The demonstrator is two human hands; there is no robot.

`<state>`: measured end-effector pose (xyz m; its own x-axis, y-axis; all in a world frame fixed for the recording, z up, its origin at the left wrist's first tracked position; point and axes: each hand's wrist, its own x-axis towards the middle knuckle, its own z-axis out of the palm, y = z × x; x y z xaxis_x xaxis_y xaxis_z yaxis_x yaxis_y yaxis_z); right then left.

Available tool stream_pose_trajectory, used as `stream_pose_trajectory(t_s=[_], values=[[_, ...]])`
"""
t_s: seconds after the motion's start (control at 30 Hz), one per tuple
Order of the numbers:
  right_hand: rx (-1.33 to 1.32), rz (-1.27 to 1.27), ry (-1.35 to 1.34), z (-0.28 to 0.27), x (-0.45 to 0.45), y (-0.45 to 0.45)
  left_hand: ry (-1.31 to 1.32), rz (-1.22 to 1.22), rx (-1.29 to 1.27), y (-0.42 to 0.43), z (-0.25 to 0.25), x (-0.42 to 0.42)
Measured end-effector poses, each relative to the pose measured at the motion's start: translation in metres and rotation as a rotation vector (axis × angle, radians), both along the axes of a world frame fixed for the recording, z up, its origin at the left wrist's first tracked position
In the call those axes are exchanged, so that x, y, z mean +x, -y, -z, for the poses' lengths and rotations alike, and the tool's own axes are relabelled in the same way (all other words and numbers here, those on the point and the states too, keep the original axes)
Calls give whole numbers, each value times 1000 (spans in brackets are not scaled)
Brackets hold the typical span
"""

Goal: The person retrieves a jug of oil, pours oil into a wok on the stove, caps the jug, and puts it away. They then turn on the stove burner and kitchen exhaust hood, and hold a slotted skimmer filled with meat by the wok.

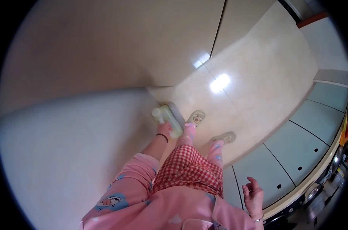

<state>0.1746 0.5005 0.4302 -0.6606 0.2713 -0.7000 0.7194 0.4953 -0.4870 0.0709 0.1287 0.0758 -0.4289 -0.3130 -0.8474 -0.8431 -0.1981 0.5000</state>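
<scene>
Low on my left, my left hand (165, 129) is closed around the handle of a pale yellow, see-through plastic jug (175, 126) with a white cap (156, 112). The jug is close to the floor beside my foot; whether its base touches the floor I cannot tell. A grey, rounded object (176, 112) lies right alongside it, partly hidden by the jug. On the other side, my right hand (253, 194) hangs in the air near the pale green cabinet doors (258, 165), fingers loosely bent and apart, holding nothing.
Pale tiles cover the floor (254, 84). A large smooth panel (66, 145) rises close on my left, with a beige door (116, 42) beyond. Along the right runs a counter edge (296, 193) with several kitchen items on it. My slippered feet (197, 117) stand between.
</scene>
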Motion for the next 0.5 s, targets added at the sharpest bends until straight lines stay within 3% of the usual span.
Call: stream_pose_trajectory(t_s=[0.07,0.27,0.5], values=[[-14,-35,49,3,-1,0,31,-227,109,16,4,-11],[51,-81,45,25,-11,1,107,-454,197,55,23,-56],[38,-91,71,64,-22,14,91,-423,157,97,88,-115]])
